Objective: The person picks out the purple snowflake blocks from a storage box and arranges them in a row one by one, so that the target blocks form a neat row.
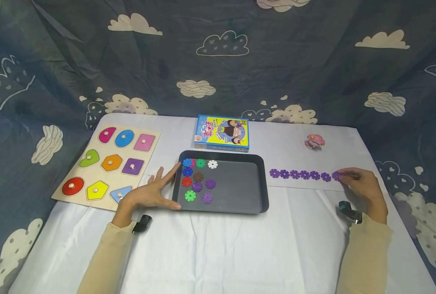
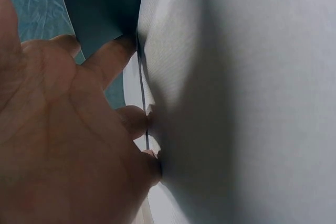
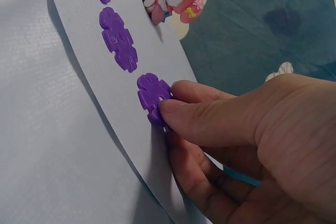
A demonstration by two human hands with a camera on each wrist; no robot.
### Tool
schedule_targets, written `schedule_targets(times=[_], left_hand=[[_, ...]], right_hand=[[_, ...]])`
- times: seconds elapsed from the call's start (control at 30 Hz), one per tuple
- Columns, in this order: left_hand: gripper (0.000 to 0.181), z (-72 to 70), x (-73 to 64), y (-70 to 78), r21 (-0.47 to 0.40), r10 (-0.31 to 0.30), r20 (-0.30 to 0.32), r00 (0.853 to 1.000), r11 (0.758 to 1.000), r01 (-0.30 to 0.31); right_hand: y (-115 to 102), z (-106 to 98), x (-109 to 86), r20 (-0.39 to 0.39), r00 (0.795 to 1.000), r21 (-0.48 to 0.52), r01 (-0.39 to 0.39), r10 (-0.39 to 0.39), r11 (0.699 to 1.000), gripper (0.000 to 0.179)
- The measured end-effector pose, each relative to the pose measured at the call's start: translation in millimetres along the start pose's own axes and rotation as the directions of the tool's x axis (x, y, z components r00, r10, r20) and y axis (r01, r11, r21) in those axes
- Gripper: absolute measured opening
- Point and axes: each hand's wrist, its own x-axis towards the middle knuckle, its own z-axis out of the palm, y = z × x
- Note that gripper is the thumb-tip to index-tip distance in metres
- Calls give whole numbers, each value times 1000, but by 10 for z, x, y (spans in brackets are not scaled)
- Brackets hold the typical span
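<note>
My right hand (image 1: 361, 183) pinches a purple snowflake disc (image 3: 151, 95) between thumb and fingers, at the right end of a row of purple snowflake discs (image 1: 304, 174). The row runs roughly straight along a white sheet (image 1: 295, 184); the right wrist view shows a small gap between the pinched disc and its neighbour (image 3: 118, 40). Fingers spread, my left hand (image 1: 150, 194) rests against the left side of a dark grey tray (image 1: 240, 183), with the thumb at its front corner. Inside the tray's left part lie several snowflake discs (image 1: 198, 177) in blue, green, red, brown, white and purple.
A wooden shape board (image 1: 93, 159) with knobbed pieces lies at the left. Behind the tray is a blue and yellow box (image 1: 221, 132). A small pink figurine (image 1: 315, 141) stands at the back right. A dark cloud-print curtain (image 1: 218, 69) closes off the rear.
</note>
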Motion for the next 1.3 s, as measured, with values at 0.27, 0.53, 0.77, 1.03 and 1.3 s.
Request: schedule_targets(times=[0.27,0.53,0.77,1.03,1.3], left_hand=[[128,-2,2,8,-1,-10,1,1000,1000,10],[127,2,6,-12,6,-16,0,1000,1000,16],[127,-1,1,-1,6,-8,1,1000,1000,8],[128,4,4,-18,9,-1,5,1000,1000,1],[127,-2,6,-11,11,2,2,1000,1000,-2]], right_hand=[[-24,14,-3,-8,1000,-18,3,-3,1000,40],[-25,-1,-20,14,1000,-21,-1,2,1000,41],[-6,-6,-19,20,1000,-7,-22,22,1000,45],[-172,-51,-62,-21,1000,-49,-3,2,999,49],[-617,-25,-141,-36,985,-87,167,-171,982,44]])
